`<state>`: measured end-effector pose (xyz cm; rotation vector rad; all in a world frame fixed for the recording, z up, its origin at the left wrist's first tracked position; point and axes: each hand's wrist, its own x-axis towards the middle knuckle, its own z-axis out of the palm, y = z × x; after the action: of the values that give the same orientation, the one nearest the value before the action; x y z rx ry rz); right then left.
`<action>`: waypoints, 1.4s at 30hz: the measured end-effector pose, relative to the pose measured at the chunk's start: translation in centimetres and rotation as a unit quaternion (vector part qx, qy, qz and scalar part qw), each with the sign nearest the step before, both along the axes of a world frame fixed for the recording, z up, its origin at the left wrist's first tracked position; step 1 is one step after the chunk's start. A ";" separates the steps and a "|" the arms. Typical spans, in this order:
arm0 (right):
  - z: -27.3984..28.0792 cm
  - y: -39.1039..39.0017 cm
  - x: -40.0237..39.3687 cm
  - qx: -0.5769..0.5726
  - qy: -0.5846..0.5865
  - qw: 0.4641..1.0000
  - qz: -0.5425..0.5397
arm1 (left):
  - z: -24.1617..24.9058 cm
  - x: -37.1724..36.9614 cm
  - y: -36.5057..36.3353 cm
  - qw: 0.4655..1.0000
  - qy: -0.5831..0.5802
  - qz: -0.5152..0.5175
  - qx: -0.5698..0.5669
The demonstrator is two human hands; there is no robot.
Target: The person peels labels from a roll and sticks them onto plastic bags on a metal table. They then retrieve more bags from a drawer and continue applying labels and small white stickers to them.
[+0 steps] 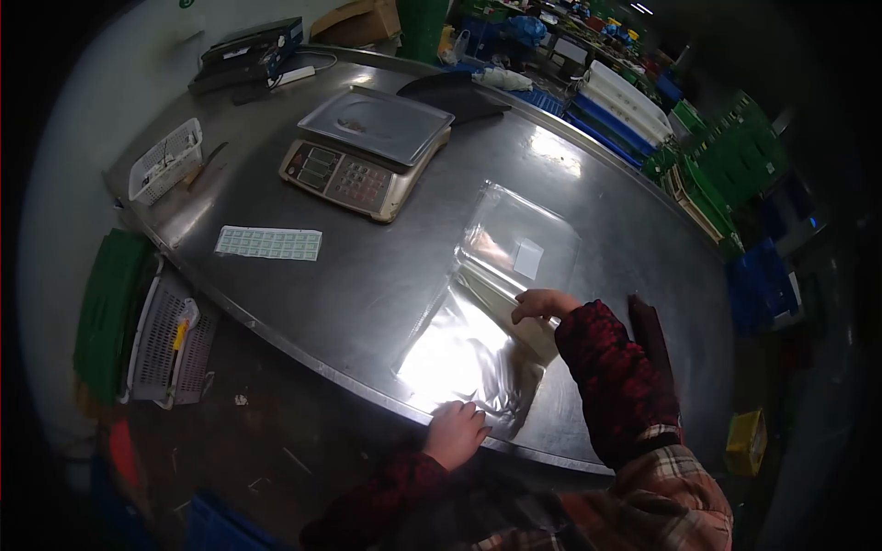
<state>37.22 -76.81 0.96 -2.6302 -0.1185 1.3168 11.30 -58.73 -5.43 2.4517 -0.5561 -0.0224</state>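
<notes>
A shiny clear plastic bag (480, 345) lies spread on the metal table, its near end reaching the table's front edge. The bag's far part carries a small white label (527, 259). At the near end, my left hand (457, 434) has its fingers curled over the plastic by the table rim. My right hand (544, 305) reaches across to the bag's right side, below the label, with fingers bent and closed on the film. Bright glare covers the middle of the bag.
A digital scale (367, 147) stands farther back on the metal table (358, 294). Left of it are a sheet of pale green stickers (269, 243) and a white basket (167, 162). A dark strip (649, 335) lies beside my right forearm. Green crates (740, 147) stand at the right.
</notes>
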 end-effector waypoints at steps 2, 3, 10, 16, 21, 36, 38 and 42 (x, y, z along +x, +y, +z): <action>2.0 0.9 -1.1 -0.020 0.034 0.998 0.039 | 0.1 0.0 0.0 1.000 -0.010 0.000 0.002; 1.2 0.5 -1.1 -0.002 0.006 0.998 0.061 | 0.2 0.1 0.1 1.000 -0.006 -0.002 0.007; 9.7 -2.6 -5.2 0.073 -0.093 0.986 0.122 | 0.5 -0.7 0.3 0.995 -0.023 0.027 -0.092; 16.4 -15.1 -18.2 0.318 -0.145 0.919 -0.184 | 0.8 -6.8 5.7 0.954 -0.100 -0.002 -0.282; 11.0 -16.0 -38.2 0.318 -0.242 0.796 -0.453 | -8.5 -6.8 12.2 0.995 -0.066 0.065 -0.040; 5.7 0.5 -63.5 0.202 -0.313 0.603 -0.706 | -19.0 1.3 14.4 0.973 0.108 -0.110 0.174; 4.8 1.4 -63.7 0.265 -0.212 0.453 -0.824 | -18.3 -2.5 14.2 0.965 0.113 -0.127 0.201; -0.1 2.0 -65.8 0.344 -0.137 0.481 -0.795 | -16.3 -9.6 14.5 0.970 0.115 -0.148 0.156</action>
<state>-28.62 -74.80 0.89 -1.0825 1.1587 0.0009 1.68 -44.25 -21.73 2.5904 -0.8602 -0.5475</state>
